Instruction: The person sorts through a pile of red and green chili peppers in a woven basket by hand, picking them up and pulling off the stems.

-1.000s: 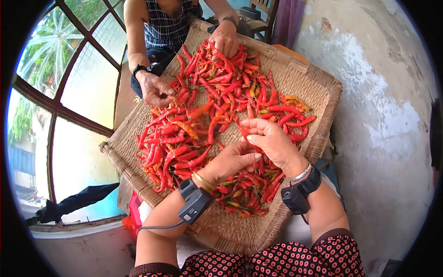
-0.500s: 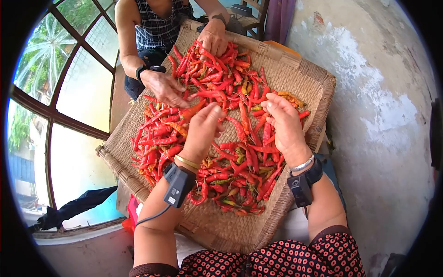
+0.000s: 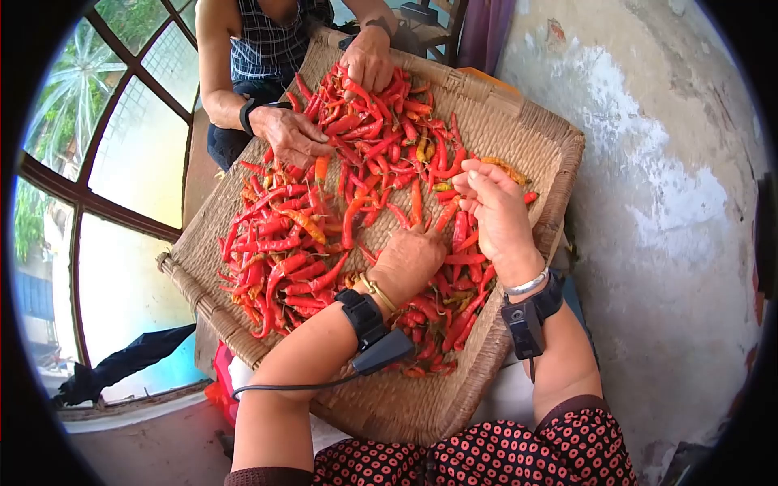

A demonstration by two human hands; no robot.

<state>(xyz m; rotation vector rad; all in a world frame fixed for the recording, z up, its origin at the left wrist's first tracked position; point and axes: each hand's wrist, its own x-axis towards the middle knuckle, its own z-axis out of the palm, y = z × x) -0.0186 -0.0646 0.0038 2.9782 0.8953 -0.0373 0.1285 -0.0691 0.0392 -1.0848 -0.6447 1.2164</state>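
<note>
Red chillies (image 3: pixel 279 243), a few of them orange or greenish, lie heaped on a square woven tray (image 3: pixel 389 405). My left hand (image 3: pixel 412 261) is palm down over the middle of the heap, its fingertips down among the chillies; whether it grips one is hidden. Above the right part of the heap is my right hand (image 3: pixel 501 212), palm turned inward, fingers curled and thumb near the forefinger. Anything it may hold is too small to make out. Yellowish chillies (image 3: pixel 506 169) lie just beyond its fingertips.
Across the tray a co-worker's two hands (image 3: pixel 293 138) touch the far chillies. A barred window (image 3: pixel 134 162) stands at the left, with a dark folded cloth (image 3: pixel 121 364) below it. The plastered wall (image 3: pixel 648 202) rises at the right. A chair (image 3: pixel 446 40) is behind.
My left hand has moved right and down onto the chillies, turning palm down. My right hand has barely moved. The co-worker's hand at left has shifted slightly up, now over an orange chilli.
</note>
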